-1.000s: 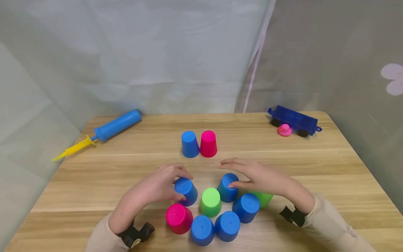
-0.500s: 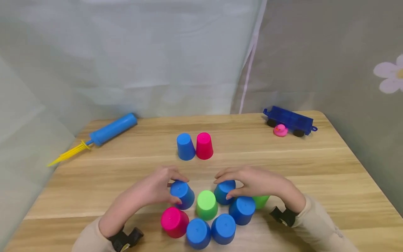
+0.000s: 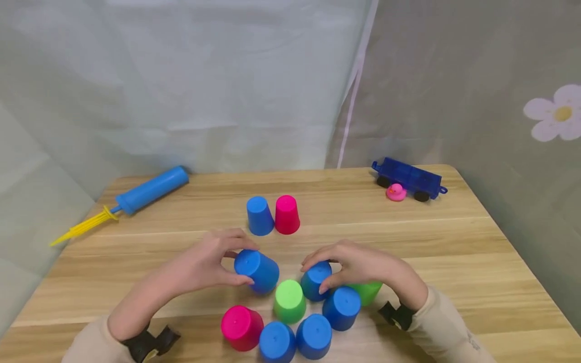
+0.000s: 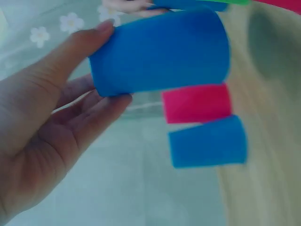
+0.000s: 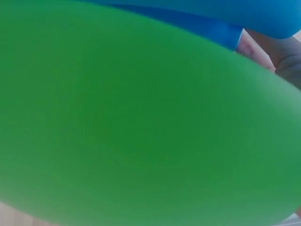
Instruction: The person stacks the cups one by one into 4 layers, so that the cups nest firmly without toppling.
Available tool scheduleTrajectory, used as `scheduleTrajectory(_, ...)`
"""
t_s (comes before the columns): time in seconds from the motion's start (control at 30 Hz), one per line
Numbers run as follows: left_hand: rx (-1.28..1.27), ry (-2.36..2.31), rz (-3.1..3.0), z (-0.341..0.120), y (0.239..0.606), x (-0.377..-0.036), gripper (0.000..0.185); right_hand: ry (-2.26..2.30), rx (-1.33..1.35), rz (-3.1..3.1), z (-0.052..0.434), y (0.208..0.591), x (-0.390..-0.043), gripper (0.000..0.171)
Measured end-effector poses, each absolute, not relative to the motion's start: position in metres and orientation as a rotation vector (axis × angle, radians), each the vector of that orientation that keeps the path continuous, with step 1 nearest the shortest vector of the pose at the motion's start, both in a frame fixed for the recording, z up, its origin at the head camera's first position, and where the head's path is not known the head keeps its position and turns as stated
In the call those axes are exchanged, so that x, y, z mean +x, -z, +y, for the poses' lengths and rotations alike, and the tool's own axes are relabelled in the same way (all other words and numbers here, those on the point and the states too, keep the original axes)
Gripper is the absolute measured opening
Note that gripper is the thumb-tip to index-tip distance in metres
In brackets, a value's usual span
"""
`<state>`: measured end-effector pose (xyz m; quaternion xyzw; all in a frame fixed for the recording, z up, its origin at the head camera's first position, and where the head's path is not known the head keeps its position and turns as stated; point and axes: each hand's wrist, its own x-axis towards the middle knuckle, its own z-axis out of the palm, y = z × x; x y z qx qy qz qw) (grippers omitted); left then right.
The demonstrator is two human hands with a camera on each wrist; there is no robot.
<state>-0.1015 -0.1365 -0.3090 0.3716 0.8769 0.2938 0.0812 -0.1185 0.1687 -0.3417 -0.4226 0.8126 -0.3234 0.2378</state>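
In the head view my left hand (image 3: 206, 263) grips a blue cup (image 3: 260, 272) near its closed end, thumb on one side and fingers on the other. The cup is tilted; in the left wrist view this blue cup (image 4: 162, 54) appears held between thumb and fingers. My right hand (image 3: 360, 263) pinches another blue cup (image 3: 315, 282), upside down on the table. Between the two stands an upturned green cup (image 3: 289, 301). Partly behind my right hand is a second green cup (image 3: 368, 292), which fills most of the right wrist view and hides the grip there.
Nearer me stand a pink cup (image 3: 242, 327) and several blue cups, one at the right (image 3: 342, 308). Farther back, a blue cup (image 3: 260, 217) and a pink cup (image 3: 287, 215) stand side by side. A pump (image 3: 152, 190), a blue toy wagon (image 3: 408, 177) and a pink duck (image 3: 396, 192) lie at the back.
My left hand has tipped its blue cup and moved it away from the pink cup nearer me. My right hand has closed its fingers nearer around its blue cup. The view has shifted slightly.
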Motion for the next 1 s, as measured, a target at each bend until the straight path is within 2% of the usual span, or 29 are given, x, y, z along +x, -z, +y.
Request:
scheduleTrajectory(0.23, 1.234, -0.814, 2.679, -0.112, 0.293, -0.107, 0.045, 0.913, -1.166, 2.204, 0.165, 0.345, -0.117, 0.043)
scheduleTrajectory(0.6, 1.367, -0.795, 2.833, -0.078, 0.273, -0.145, 0.047, 0.866, -1.169, 2.268, 0.166, 0.342, -0.114, 0.04)
scheduleTrajectory(0.8, 1.319, -0.821, 2.833, -0.059, 0.268, -0.162, 0.052, 0.832, -1.147, 2.291, 0.166, 0.341, -0.115, 0.041)
scheduleTrajectory(1.0, 1.207, -0.733, 2.783, -0.041, 0.28, -0.19, 0.056, 0.828, -1.144, 2.276, 0.167, 0.34, -0.118, 0.043)
